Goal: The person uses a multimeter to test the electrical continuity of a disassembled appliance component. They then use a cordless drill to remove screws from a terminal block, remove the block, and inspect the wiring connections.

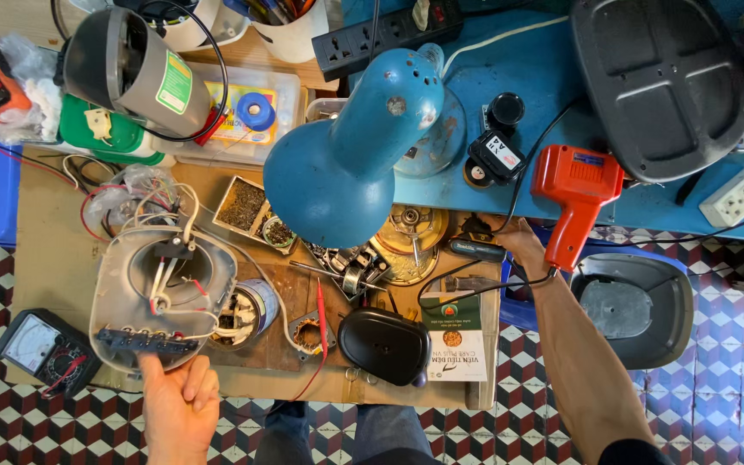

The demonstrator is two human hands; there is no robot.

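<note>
Left hand (178, 405) near bottom edge, fingers curled shut on near rim of see-through grey shell (161, 297). Shell round, hollow, full of white and red wires, dark strip along near edge, long way runs toward blue lamp (346, 164). Black meter (45, 349) just beside it. Further off, right hand (523, 245) closes around dark handle (475, 250), pointing left; tip hard to see. Orange tool (574, 198) just beside hand.

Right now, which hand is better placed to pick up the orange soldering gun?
Right hand: it rests just beside the orange soldering gun. The left hand grips the opened white housing across the bench.
</note>
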